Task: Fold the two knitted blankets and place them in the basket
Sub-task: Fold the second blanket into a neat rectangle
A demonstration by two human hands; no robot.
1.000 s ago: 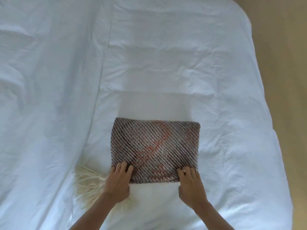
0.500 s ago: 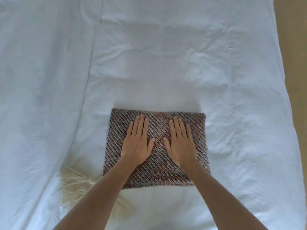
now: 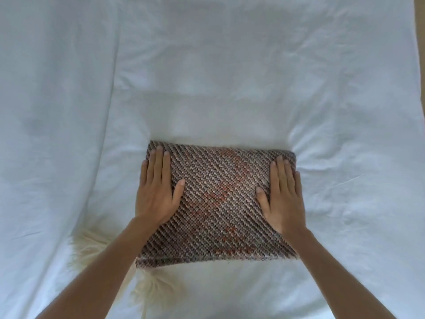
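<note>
Folded knitted blanket [image 3: 220, 203] is lying on the white bed sheet [image 3: 230, 65]. We are pressing left hand [image 3: 156, 194] and right hand [image 3: 284, 199] flat on its ends, fingers [image 3: 158, 162] straight and together. Our left forearm is partly hiding a cream fringe [image 3: 92, 252] at its near-left corner.

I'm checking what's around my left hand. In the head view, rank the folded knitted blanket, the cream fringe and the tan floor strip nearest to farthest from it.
1. Folded knitted blanket: under the left hand, touching.
2. Cream fringe: lower left, beside the forearm.
3. Tan floor strip: far top-right edge.
</note>
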